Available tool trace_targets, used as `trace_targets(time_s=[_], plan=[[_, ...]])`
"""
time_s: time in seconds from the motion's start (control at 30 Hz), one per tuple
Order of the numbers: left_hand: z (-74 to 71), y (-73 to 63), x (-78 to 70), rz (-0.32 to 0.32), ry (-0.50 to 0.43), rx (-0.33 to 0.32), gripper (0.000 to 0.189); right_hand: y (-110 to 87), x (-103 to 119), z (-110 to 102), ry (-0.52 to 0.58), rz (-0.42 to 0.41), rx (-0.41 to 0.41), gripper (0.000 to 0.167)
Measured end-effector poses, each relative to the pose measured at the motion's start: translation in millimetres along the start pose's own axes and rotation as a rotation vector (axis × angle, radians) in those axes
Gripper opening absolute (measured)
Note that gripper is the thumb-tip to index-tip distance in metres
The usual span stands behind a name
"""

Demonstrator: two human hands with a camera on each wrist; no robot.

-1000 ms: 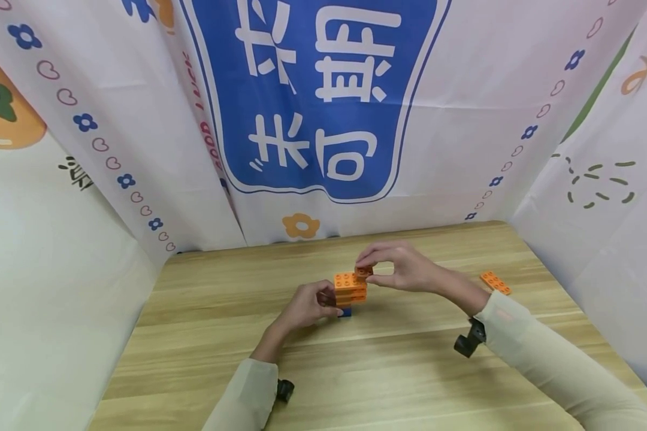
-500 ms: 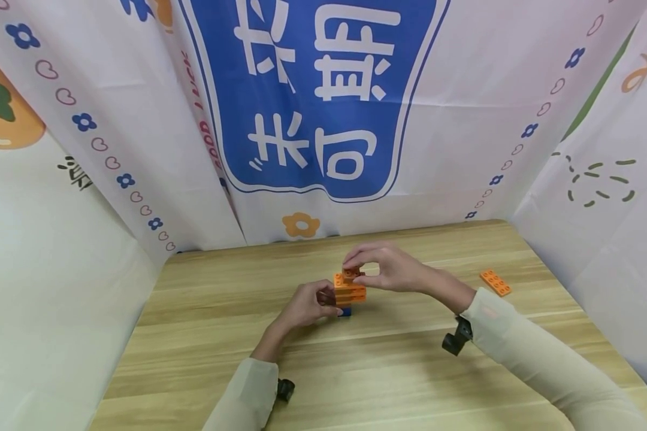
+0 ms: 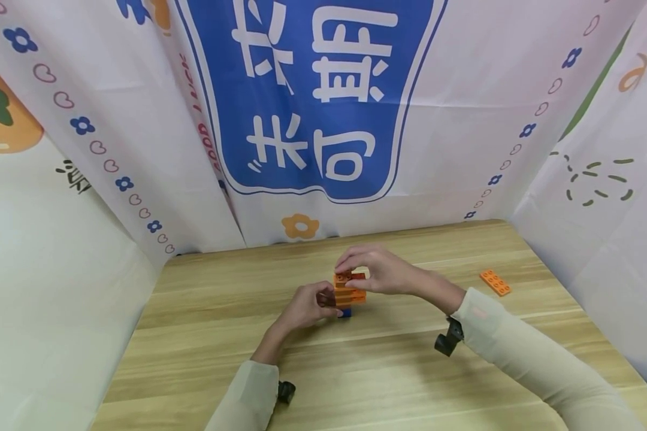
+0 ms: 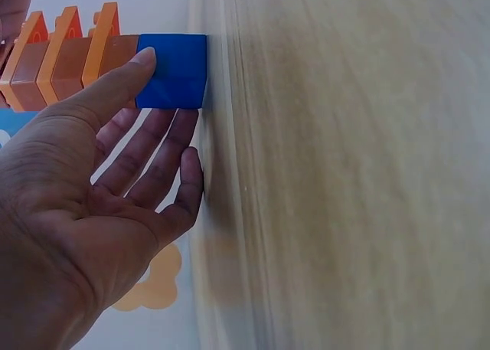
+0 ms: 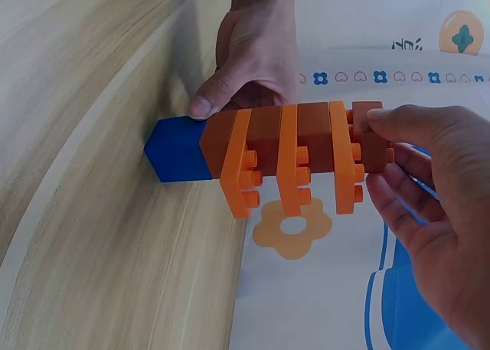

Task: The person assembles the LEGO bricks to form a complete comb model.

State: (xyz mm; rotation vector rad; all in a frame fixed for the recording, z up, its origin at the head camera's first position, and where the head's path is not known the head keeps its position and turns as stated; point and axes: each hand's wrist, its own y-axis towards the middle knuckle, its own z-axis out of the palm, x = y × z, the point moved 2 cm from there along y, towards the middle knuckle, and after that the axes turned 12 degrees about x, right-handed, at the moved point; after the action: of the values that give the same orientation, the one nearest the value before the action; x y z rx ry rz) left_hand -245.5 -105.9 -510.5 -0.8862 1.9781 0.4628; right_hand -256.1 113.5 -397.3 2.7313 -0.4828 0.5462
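A tower of toy building bricks stands upright on the table, with brown bricks and orange plates (image 5: 289, 160) alternating above a blue brick (image 5: 180, 148) at its base. My left hand (image 3: 304, 306) holds the tower low down, its thumb on the blue brick in the left wrist view and its fingers behind. At the top, my right hand (image 3: 383, 270) pinches a brown brick (image 5: 370, 152) between thumb and fingers. That brick sits right at the studs of the uppermost orange plate (image 5: 341, 158), over the end nearer my left hand. The plates jut out to one side.
A loose orange plate (image 3: 495, 282) lies on the wooden table (image 3: 410, 371) to the right, beyond my right forearm. A printed white cloth (image 3: 437, 149) hangs behind the table's back edge, with more cloth on both sides.
My right hand has moved left and slightly down with the brown brick, from the right end of the top orange plate to its left end. My left hand has stayed on the tower.
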Motion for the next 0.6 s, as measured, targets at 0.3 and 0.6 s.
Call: trace_targets(time_s=[0.3, 0.6], plan=[[0.8, -0.6, 0.6, -0.012, 0.009, -0.007, 0.027, 2.1, 0.8, 1.4, -0.009, 0.018, 0.019, 0.024], [0.2, 0.2, -0.7, -0.011, 0.014, -0.009, 0.029, 4.2, -0.9, -0.3, 0.026, 0.079, 0.025, 0.019]])
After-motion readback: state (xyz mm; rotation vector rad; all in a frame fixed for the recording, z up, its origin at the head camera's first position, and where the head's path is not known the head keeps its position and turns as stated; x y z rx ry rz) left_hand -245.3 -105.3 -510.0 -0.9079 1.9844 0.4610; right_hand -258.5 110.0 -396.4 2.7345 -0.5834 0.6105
